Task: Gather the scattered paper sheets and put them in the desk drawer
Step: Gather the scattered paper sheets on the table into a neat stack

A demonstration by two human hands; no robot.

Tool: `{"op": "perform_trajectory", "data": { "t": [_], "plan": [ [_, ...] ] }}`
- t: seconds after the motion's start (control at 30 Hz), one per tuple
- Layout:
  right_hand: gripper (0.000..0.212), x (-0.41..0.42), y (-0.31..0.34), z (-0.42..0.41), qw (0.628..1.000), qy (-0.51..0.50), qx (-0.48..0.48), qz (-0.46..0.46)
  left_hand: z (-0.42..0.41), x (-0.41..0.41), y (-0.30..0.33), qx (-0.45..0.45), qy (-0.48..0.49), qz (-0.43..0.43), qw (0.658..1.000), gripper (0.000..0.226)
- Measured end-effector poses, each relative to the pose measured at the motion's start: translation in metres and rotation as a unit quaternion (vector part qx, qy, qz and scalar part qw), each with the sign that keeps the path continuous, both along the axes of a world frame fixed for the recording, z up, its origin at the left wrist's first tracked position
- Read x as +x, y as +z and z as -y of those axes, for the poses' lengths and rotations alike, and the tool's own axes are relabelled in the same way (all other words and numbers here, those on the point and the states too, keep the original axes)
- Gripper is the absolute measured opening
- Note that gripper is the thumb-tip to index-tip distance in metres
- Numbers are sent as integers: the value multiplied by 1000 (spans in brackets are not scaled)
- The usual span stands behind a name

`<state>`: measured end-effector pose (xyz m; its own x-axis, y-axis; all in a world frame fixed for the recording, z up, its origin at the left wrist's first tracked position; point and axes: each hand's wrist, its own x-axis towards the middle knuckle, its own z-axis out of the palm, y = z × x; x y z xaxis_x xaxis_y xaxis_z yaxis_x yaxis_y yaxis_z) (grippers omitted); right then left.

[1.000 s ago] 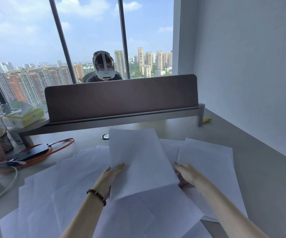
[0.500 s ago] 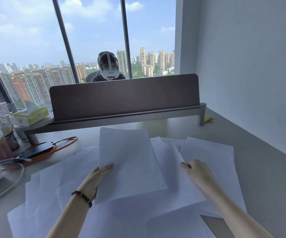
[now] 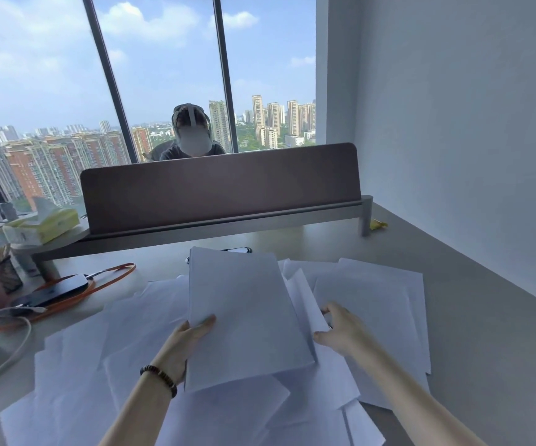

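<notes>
- Since a moment ago my right hand (image 3: 340,329) has slid in from the right-hand sheets to the right edge of the gathered stack (image 3: 244,313), while my left hand (image 3: 186,342) keeps its hold on the stack's near-left edge.
- My left fingers grasp the stack, thumb on top; my right fingers curl round a loose sheet (image 3: 305,304) just beside the stack and seem to pinch its edge.
- I judge I am mid-gathering: one tidy stack tilted up off the desk (image 3: 485,333), many scattered paper sheets (image 3: 76,375) lying flat around and under it, near, left and right.
- Next, I think, that loose sheet must be drawn onto the stack, then the edges squared; thin paper may buckle or slip.
- No drawer shows in this view.
- Left on the desk lie a dark phone (image 3: 51,292), an orange strap (image 3: 112,275), a white cable (image 3: 12,352) and a tissue box (image 3: 43,225).
- Far off stand a brown divider (image 3: 221,185), a seated person (image 3: 192,136), tall windows and a white wall at right.
</notes>
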<state>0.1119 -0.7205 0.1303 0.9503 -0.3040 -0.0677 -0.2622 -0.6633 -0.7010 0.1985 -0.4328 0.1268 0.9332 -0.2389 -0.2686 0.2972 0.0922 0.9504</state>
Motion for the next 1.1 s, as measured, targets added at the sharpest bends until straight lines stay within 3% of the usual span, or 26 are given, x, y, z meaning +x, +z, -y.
{"op": "perform_trajectory", "data": {
  "t": [0.13,0.27,0.37,0.43,0.53,0.6,0.7,0.83,0.97,1.1],
  "plan": [
    [34,1,7,11,994,-81,49,62,-1,2,3,-11,9,-4,1000,29],
    [18,3,16,43,979,-167,71,96,-2,7,9,-19,19,-5,1000,26],
    [10,6,11,63,979,-187,57,62,3,7,11,-13,-4,-3,1000,25],
    [23,5,6,74,979,-200,24,38,8,6,11,0,-18,-2,1000,22],
    [32,2,-4,87,963,-220,-149,-44,16,9,8,36,-24,0,999,29],
    [37,2,-10,92,950,-220,-200,-94,20,12,5,60,-27,0,998,32],
    [41,7,-18,98,953,-226,-156,-126,26,16,3,74,-37,-2,997,33],
    [40,15,-19,107,962,-250,-83,-76,32,18,2,68,-45,-6,997,29],
    [24,13,-16,109,959,-282,8,-13,35,20,1,72,-40,-10,997,28],
    [53,8,-12,112,960,-267,54,63,40,19,1,80,-29,-6,996,23]
  ]
}}
